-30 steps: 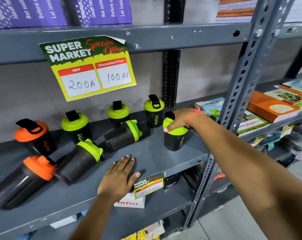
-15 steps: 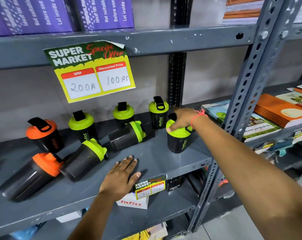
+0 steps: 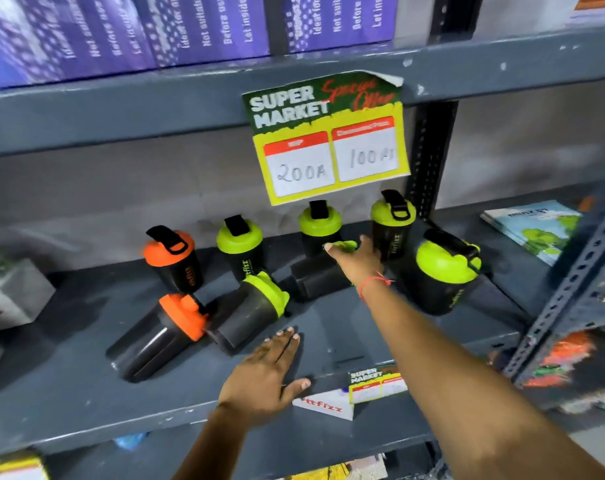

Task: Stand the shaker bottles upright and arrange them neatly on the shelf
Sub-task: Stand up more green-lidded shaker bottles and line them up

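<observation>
Several black shaker bottles are on the grey shelf (image 3: 86, 393). Upright at the back are an orange-lid bottle (image 3: 172, 261) and three green-lid bottles (image 3: 240, 247), (image 3: 320, 225), (image 3: 393, 225). Another green-lid bottle (image 3: 444, 275) stands upright further forward on the right. Three bottles lie on their sides: an orange-lid one (image 3: 160, 339), a green-lid one (image 3: 250, 313), and a second green-lid one (image 3: 311, 277). My right hand (image 3: 358, 261) lies over that last bottle's lid, fingers spread. My left hand (image 3: 268, 374) rests flat and open on the shelf near its front edge.
A yellow-green price sign (image 3: 328, 140) hangs from the shelf above, which carries purple boxes (image 3: 204, 26). A white box (image 3: 10, 296) sits at the shelf's left, books (image 3: 533, 230) at the right. A perforated steel post (image 3: 571, 306) rises at the right; a small price tag (image 3: 377, 386) hangs on the front edge.
My right hand has left the front-right green-lid bottle, which stays upright, and moved left onto the lid of the lying green-lid bottle. The view has swung left. My left hand has stayed put.
</observation>
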### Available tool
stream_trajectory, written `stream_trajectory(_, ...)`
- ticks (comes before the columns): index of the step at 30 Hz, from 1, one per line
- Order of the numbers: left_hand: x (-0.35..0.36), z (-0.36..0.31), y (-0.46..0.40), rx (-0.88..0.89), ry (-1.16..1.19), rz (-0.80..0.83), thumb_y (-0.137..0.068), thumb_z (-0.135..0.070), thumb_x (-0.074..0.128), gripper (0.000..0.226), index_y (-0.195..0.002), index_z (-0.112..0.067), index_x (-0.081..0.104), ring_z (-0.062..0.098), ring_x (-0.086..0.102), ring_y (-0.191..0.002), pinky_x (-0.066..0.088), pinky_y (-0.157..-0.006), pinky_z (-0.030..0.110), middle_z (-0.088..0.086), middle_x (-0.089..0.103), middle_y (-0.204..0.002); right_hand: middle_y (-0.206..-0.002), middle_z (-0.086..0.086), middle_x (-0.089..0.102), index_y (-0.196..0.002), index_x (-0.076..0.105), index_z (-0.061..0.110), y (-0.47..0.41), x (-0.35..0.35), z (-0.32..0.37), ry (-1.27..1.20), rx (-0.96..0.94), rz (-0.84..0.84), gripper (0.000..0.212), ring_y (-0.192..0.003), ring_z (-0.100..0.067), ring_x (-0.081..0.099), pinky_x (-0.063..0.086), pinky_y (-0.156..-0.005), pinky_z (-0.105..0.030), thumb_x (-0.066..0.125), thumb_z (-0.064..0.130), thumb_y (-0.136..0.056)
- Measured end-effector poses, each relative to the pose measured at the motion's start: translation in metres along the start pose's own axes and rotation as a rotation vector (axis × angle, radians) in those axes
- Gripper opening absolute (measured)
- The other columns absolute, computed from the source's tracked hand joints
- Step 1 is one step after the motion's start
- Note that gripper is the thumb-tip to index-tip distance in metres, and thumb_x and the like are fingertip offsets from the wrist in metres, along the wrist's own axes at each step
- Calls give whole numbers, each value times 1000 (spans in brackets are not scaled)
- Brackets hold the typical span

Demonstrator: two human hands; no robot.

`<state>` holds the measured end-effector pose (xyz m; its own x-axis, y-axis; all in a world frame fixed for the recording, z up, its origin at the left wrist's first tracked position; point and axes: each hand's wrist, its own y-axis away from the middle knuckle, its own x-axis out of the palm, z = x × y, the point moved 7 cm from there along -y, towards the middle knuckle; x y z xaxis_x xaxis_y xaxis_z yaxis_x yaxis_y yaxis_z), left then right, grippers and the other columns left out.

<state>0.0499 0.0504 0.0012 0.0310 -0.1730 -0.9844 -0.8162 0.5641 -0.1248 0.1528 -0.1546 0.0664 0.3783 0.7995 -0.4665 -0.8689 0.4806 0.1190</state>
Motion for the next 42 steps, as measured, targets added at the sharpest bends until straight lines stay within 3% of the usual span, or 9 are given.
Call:
stream_trajectory(2, -5, -5, -2, 6, -21, 17, -84, -63, 35, 66, -132, -19, 45, 7, 47, -125, 35, -103, 21, -2, 47, -140, -144, -19, 41, -139, 34, 10, -6, 4, -6, -66, 49, -62, 86, -132, -38, 38, 34, -110, -47, 71, 50, -71)
stream_trajectory(6, 10, 4, -2, 32, 98, 49, -88, -61, 27, 72, -144, -21, 7, 13, 8, -143, -12, -109, 21, -2, 8, -157, -133, -20, 51, -125, 44, 9, -9, 14, -16, -238, 138, -117, 73, -122, -37, 49, 41, -104, -48, 77, 40, -67)
stream_trajectory(16, 16, 7, -4, 64, 90, 49, -90, -61, 24, 73, -144, -19, -1, 14, 2, -143, -9, -109, 21, 0, 0, -157, -129, -19, 46, -118, 50, 16, 20, -12, -18, -181, 100, -262, 54, -117, -39, 44, 39, -103, -42, 72, 24, -69)
stream_trajectory(20, 16, 6, -4, 75, 101, 39, -90, -60, 23, 73, -144, -18, 0, 16, 3, -143, -9, -108, 21, 3, 2, -157, -122, -17, 47, -120, 49, 15, 43, -28, 7, 39, -145, -324, 56, -115, -37, 40, 33, -95, -37, 71, 22, -69)
stream_trajectory(24, 17, 6, -5, 91, 101, 25, -90, -60, 22, 73, -144, -15, 2, 18, 6, -143, -3, -113, 25, 6, 5, -157, -122, -14, 50, -123, 52, 15, 79, -19, 37, 599, -523, -400, 57, -114, -37, 43, 42, -94, -41, 69, 29, -70)
stream_trajectory(30, 20, 7, -7, 100, 115, 27, -91, -57, 24, 72, -144, -13, 3, 19, 7, -143, 0, -114, 27, 8, 7, -157, -127, -7, 47, -126, 48, 22, 97, -2, 48, 859, -514, -244, 63, -117, -32, 42, 49, -86, -45, 68, 47, -72)
stream_trajectory(34, 20, 7, -7, 93, 114, 18, -91, -57, 24, 72, -144, -12, 5, 19, 8, -143, 1, -115, 28, 8, 9, -157, -132, -7, 48, -125, 56, 23, 83, -20, 70, 792, -460, -91, 47, -124, -32, 38, 42, -101, -44, 63, 34, -79)
stream_trajectory(39, 17, 6, -6, 83, 131, 8, -91, -57, 27, 72, -144, -13, 6, 19, 8, -143, 2, -116, 28, 7, 9, -157, -149, -6, 41, -142, 36, 24, 66, -11, 75, 992, -386, 312, 71, -134, -28, 39, 35, -111, -37, 67, 22, -78)
stream_trajectory(42, 17, 8, -6, 66, 136, 20, -91, -58, 27, 72, -145, -16, 5, 18, 7, -143, 1, -115, 27, 4, 8, -157, -143, -7, 48, -141, 37, 25, 62, -13, 73, 1079, -418, 219, 72, -128, -29, 47, 45, -102, -40, 68, 39, -76)
